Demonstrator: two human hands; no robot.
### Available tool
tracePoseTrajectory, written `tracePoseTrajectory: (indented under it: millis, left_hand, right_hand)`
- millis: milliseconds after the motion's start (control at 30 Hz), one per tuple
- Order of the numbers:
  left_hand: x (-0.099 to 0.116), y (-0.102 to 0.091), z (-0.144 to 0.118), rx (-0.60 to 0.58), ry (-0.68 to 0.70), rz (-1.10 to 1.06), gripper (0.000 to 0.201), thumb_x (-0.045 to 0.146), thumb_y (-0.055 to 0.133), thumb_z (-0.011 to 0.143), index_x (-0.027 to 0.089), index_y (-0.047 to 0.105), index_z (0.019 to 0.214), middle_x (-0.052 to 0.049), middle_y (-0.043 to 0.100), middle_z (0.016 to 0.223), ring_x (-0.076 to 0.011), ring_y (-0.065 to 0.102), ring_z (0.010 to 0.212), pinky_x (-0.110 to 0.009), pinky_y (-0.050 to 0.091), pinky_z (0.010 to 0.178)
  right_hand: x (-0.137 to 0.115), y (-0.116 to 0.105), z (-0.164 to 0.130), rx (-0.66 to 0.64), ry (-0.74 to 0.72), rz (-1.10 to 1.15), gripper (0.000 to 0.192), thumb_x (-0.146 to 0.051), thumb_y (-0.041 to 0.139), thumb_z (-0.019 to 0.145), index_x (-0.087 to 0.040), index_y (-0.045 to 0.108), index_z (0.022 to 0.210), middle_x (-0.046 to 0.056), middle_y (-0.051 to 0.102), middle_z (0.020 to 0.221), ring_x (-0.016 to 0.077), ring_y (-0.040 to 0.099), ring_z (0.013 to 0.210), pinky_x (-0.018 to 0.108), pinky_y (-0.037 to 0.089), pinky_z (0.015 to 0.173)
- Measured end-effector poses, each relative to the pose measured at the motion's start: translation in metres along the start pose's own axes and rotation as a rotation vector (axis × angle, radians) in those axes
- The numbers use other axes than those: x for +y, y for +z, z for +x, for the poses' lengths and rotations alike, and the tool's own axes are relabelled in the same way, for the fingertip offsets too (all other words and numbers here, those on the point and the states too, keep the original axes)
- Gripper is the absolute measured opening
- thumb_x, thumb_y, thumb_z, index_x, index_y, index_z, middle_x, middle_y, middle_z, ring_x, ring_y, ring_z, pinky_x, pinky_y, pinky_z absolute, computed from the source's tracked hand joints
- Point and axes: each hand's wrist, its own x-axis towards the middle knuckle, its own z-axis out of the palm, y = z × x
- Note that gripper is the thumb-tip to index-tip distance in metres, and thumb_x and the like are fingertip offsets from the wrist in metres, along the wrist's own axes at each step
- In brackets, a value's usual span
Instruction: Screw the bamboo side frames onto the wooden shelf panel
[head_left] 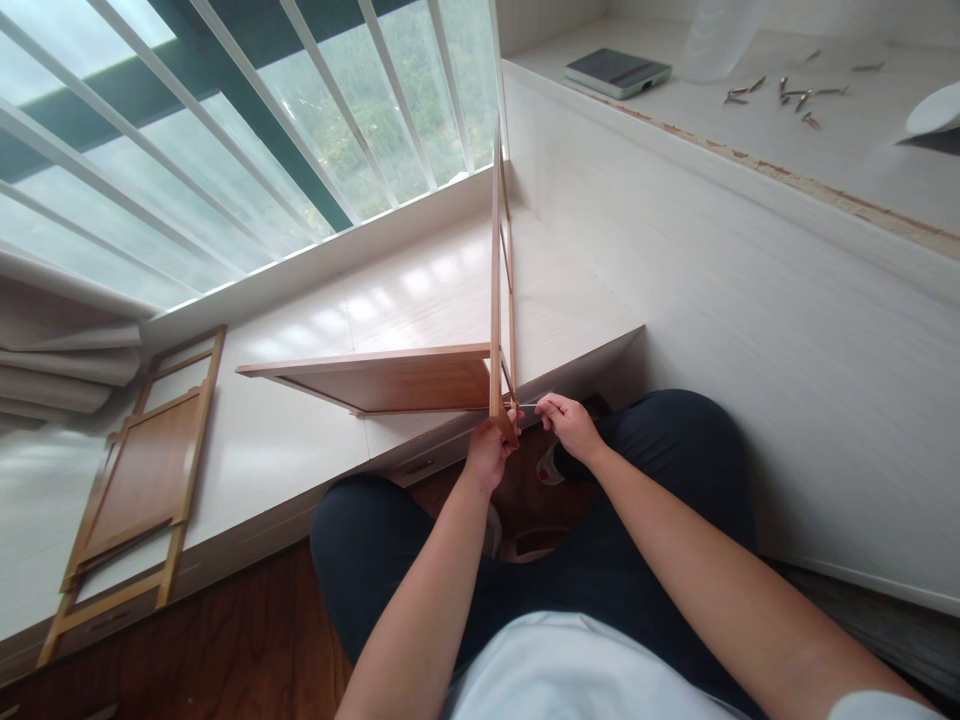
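- Head view, risk: the upright wooden frame (496, 260) stands on its narrow lower end at the edge of the white window ledge (315, 340), steadied only by the left hand (489, 452), whose grip is clamped round its bottom corner. If that hold loosens, I judge the tall frame could tip sideways or slide off the ledge towards the knees.
- The right hand (568, 422) has its fingers pinched together on a small slim metal piece (527, 406), too small to name, pointed at the frame's corner. A push at a slant could slip it off or mark the wood.
- The wooden panel (390, 378) juts level from the frame, out over the ledge; its weight may twist the joint.
- Look: the frame is thin, light brown slats, seen edge-on; the panel is darker brown with a pale rim.
- Elsewhere: a second frame (135, 480) lies flat on the ledge; loose screws (787, 95) and a flat grey device (618, 72) lie on the bench.
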Motion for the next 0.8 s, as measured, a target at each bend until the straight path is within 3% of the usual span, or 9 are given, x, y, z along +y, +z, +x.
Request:
tracePoseTrajectory:
  millis: [200,500,700,800]
  left_hand:
    - [-0.001,-0.001,0.001,-0.007,-0.005,0.000,0.049,0.041,0.093,0.059,0.019,0.077,0.099,-0.005,0.076,0.093,-0.0101,0.058,0.065,-0.021,0.042,0.054]
    - [0.001,0.001,0.000,-0.006,-0.006,-0.005,0.048,0.040,0.092,0.060,0.020,0.077,0.100,-0.006,0.076,0.093,-0.0105,0.058,0.066,-0.022,0.042,0.055]
    - [0.000,0.001,-0.001,-0.011,-0.005,0.001,0.050,0.041,0.092,0.060,0.020,0.078,0.103,-0.006,0.076,0.094,-0.0104,0.058,0.066,-0.022,0.042,0.055]
    - [0.001,0.002,-0.001,-0.005,-0.003,0.001,0.048,0.041,0.092,0.061,0.020,0.077,0.102,-0.006,0.076,0.094,-0.0104,0.058,0.066,-0.022,0.041,0.055]
  right_hand:
    - [-0.007,-0.003,-0.002,0.016,-0.083,-0.080,0.035,-0.051,0.054,0.098,-0.024,0.071,0.083,-0.001,0.057,0.063,0.0172,0.052,0.063,0.029,0.041,0.067]
    - [-0.011,-0.007,-0.001,0.010,-0.126,-0.156,0.031,-0.046,0.054,0.098,-0.025,0.075,0.090,0.000,0.058,0.062,0.0193,0.054,0.063,0.030,0.043,0.069]
    - [-0.014,-0.011,0.001,0.017,-0.124,-0.151,0.027,-0.044,0.059,0.094,-0.025,0.078,0.096,0.006,0.067,0.077,0.0238,0.060,0.077,0.033,0.046,0.080]
    - [-0.016,-0.011,0.000,0.001,-0.088,-0.104,0.028,-0.048,0.061,0.093,-0.025,0.077,0.092,0.003,0.063,0.070,0.0217,0.057,0.072,0.032,0.046,0.075]
